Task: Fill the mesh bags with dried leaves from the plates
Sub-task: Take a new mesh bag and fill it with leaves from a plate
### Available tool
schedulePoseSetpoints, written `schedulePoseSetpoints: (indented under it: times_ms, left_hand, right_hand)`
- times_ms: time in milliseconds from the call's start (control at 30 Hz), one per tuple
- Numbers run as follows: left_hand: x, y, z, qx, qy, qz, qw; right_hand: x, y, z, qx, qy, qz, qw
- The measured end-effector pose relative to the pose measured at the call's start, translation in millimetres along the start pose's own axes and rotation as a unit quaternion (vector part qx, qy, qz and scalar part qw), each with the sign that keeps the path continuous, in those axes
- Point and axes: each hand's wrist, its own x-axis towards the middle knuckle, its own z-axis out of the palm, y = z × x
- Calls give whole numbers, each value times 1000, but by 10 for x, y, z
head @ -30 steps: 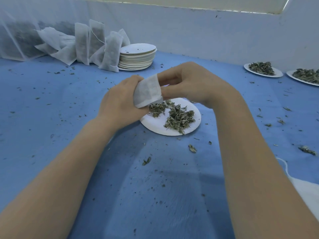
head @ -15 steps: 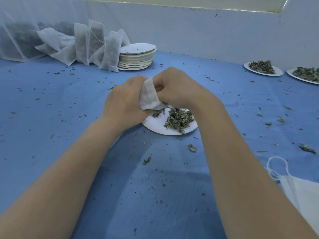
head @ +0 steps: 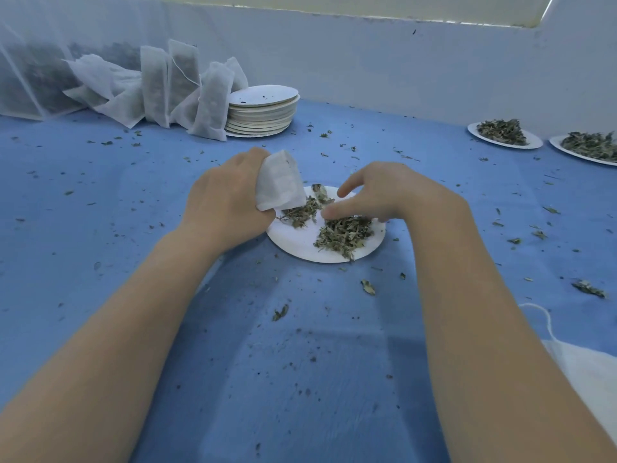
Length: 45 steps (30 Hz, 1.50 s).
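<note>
Now mesh bag (head: 279, 185) in L grip (head: 230, 202).

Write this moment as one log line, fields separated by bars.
left hand: holds mesh bag | right hand: reaching into leaves | plate: leaves remain

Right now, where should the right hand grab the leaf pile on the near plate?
Pinch the loose leaf pile at its top, coming straight down: it lies in a low heap on the flat plate, so fingers must close from above. The right hand hovers there.
</note>
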Motion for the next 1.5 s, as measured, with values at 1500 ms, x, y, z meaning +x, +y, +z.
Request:
schedulePoseSetpoints:
  times_ms: [1500]
  left_hand:
    - [-13, 52, 16, -109, 38, 15, 993]
  right_hand:
    - [-37, -531, 120, 126, 141, -218, 957]
